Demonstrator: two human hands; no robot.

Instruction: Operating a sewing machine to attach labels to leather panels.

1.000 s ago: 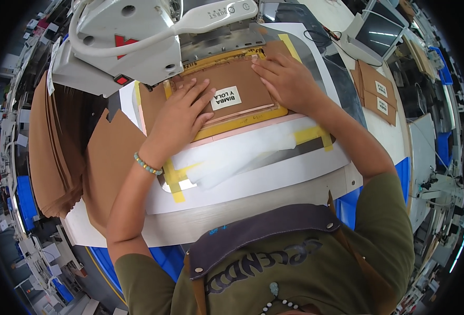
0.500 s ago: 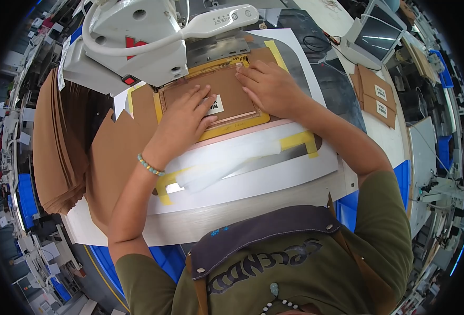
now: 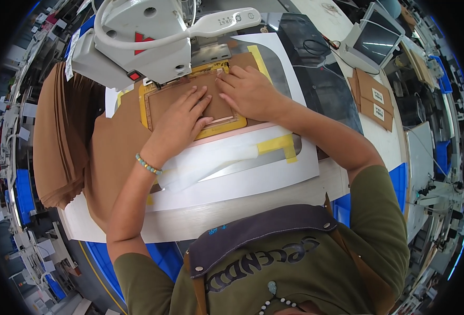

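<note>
My left hand (image 3: 175,125), a beaded bracelet at its wrist, lies with fingers apart on a brown sheet (image 3: 170,97) inside a yellow rectangular frame (image 3: 147,119). My right hand (image 3: 246,97) rests on the frame's right part, fingers spread and slightly bent. Beneath is a white template board (image 3: 300,164) with a metal plate, a pink strip (image 3: 232,134), translucent white film (image 3: 211,160) and yellow tape (image 3: 271,145). The frame sits just in front of the white machine head (image 3: 132,58).
Fanned brown sheets (image 3: 58,136) cover the left of the worktable (image 3: 200,214). At right are labelled brown pieces (image 3: 371,97) and a tilted screen (image 3: 376,37) with cables. Blue bins (image 3: 103,262) sit below the table edge; other workstations line both rims.
Both hands, the frame and the white board have shifted leftward, the right hand most visibly. The white label inside the frame is now hidden under my left hand.
</note>
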